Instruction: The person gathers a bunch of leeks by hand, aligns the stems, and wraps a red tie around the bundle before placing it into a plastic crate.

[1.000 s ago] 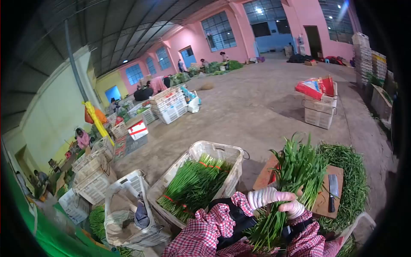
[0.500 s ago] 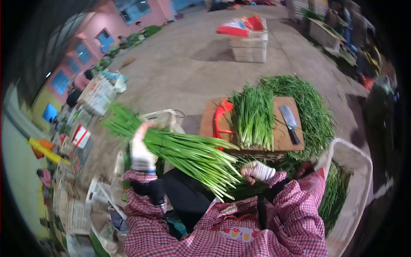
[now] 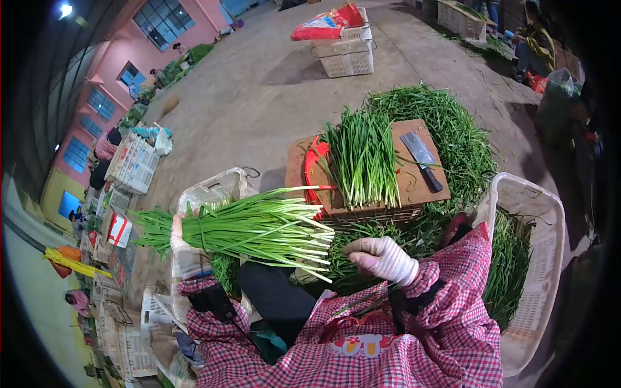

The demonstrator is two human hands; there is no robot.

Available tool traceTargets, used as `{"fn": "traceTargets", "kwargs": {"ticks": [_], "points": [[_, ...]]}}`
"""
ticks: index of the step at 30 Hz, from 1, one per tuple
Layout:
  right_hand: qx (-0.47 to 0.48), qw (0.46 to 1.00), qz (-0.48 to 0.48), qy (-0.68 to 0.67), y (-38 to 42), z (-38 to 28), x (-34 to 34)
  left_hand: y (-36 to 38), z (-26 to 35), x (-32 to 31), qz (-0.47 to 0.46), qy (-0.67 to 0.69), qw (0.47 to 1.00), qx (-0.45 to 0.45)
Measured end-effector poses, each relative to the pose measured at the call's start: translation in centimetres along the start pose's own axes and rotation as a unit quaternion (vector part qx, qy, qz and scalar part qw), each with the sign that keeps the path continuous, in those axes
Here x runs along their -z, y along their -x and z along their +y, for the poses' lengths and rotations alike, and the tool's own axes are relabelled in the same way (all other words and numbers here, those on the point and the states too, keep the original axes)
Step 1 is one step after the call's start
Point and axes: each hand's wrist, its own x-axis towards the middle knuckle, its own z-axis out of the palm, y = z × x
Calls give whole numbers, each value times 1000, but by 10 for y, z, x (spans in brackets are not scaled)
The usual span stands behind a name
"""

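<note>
My left hand (image 3: 182,240) is wrapped round the leafy part of a bunch of garlic chives (image 3: 259,226). The bunch lies almost level above my lap, pale stem ends to the right. My right hand (image 3: 383,257), its palm and wrist in a whitish wrap, is just right of those ends and apart from them. Its fingers are curled with thumb against them; anything inside is hidden. Ahead, a second pile of chives (image 3: 363,158) rests on a brown board (image 3: 414,145), between red ties (image 3: 315,169) and a cleaver (image 3: 422,158).
Loose greens (image 3: 446,126) are heaped behind and right of the board. A white crate (image 3: 527,194) with greens stands at my right, another crate (image 3: 217,184) at front left. Farther off are stacked crates (image 3: 346,58) with red packaging on top. A seated person (image 3: 537,45) is at far right.
The chive bunch has swung closer to level, its stem ends moving up and left. My right hand has turned and stays curled. The whole view has shifted with my head.
</note>
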Motion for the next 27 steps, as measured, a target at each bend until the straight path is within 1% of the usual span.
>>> {"fn": "traceTargets", "kwargs": {"ticks": [1, 2, 3, 5, 6, 7, 9, 10, 11, 12, 13, 15, 16, 17, 18, 19, 21, 22, 23, 24, 25, 26, 27], "points": [[23, 999, 12, 27, -5, -13, -9, 4, 2, -10, 23, -9, 1000, -10], [50, 993, 45, 98, -10, -24, -16, 15, 1, -20, 14, 0, 1000, -15], [62, 984, 71, 152, -19, -23, -23, 15, 0, -22, 14, 1, 1000, -18], [89, 965, 91, 228, -35, -18, -33, 15, -1, -24, 43, 28, 999, -7], [53, 964, 66, 254, -41, -21, -36, 15, -1, -27, 43, 48, 998, 15], [70, 964, 84, 243, -46, -19, -41, 19, -1, -30, 44, 48, 998, 14], [64, 968, 84, 229, -60, -11, -50, 32, -4, -43, -36, 48, 997, 43], [105, 976, 102, 162, -61, -13, -52, 43, -5, -60, 4, 43, 999, 23], [45, 995, 81, 25, -66, -7, -56, 44, -7, -61, 4, 42, 999, 25], [-15, 993, 66, -93, -64, -16, -55, 44, -8, -62, -14, 38, 999, 34], [-75, 974, 50, -210, -61, -24, -53, 44, -10, -63, -32, 33, 998, 43], [-50, 946, 1, -320, -55, -14, -48, 37, -13, -54, -23, 43, 998, 49], [-44, 939, -45, -338, -52, -6, -43, 36, -13, -50, -12, 42, 998, 37], [-3, 930, -111, -350, -46, 0, -35, 33, -13, -45, 0, 39, 999, 25], [-32, 939, -132, -315, -37, 6, -24, 27, -11, -36, 7, 76, 995, 57], [-62, 946, -154, -278, -27, 13, -11, 23, -9, -28, 8, 74, 995, 60], [-101, 950, -185, -231, -8, 37, 19, 17, -8, -14, 21, 34, 999, 29], [-131, 963, -200, -127, 3, 59, 37, 18, -8, -7, -22, 34, 999, 10], [-158, 964, -213, -21, 7, 75, 47, 15, -9, -3, -21, 33, 999, 8], [-172, 923, -237, 249, 9, 60, 53, 13, -9, 1, -2, 24, 1000, -8], [-174, 813, -241, 501, 12, 44, 59, 13, -8, 1, 15, 15, 999, -24], [-196, 809, -202, 517, 17, 56, 59, 15, -8, -1, -7, 35, 999, -9], [-147, 861, -164, 459, 19, 50, 53, 16, -8, -5, -8, 36, 999, -10]]}}
